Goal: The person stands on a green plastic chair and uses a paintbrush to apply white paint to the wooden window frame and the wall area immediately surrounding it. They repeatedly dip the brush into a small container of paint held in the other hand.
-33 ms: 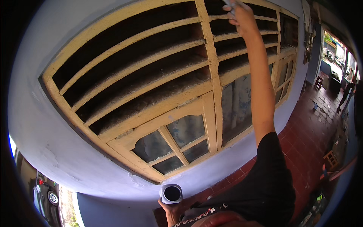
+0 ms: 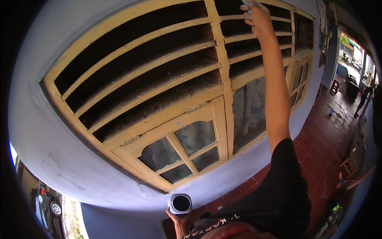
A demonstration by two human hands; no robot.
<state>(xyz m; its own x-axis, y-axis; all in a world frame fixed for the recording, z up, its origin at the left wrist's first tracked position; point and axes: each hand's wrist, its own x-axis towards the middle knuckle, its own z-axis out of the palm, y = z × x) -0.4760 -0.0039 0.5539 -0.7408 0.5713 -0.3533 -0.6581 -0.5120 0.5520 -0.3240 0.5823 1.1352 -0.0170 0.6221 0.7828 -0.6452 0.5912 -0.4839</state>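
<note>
My right arm is stretched up and away, with my right hand [image 2: 259, 19] at the top edge in front of the upper slats of a yellow wooden window frame [image 2: 225, 75]. Its fingers are closed around a pale grey object [image 2: 245, 4], cut off by the picture's edge, so its kind is unclear. Low in the middle, my left hand [image 2: 178, 221] grips a whitish, square-sided container [image 2: 172, 204] with a round opening and a dark inside. That container is held upright close to the pale wall, below the window.
Dusty horizontal slats [image 2: 159, 81] fill the window's upper part, above a paned casement [image 2: 179, 149]. Pale bluish wall [image 2: 36, 115] surrounds it. A red tiled floor [image 2: 314, 147] runs along the right, with a small wooden stool [image 2: 348, 167]. A car [image 2: 49, 207] stands outside at lower left.
My right hand has shifted slightly to the right with the pale grey object. My left hand and the container stay in place.
</note>
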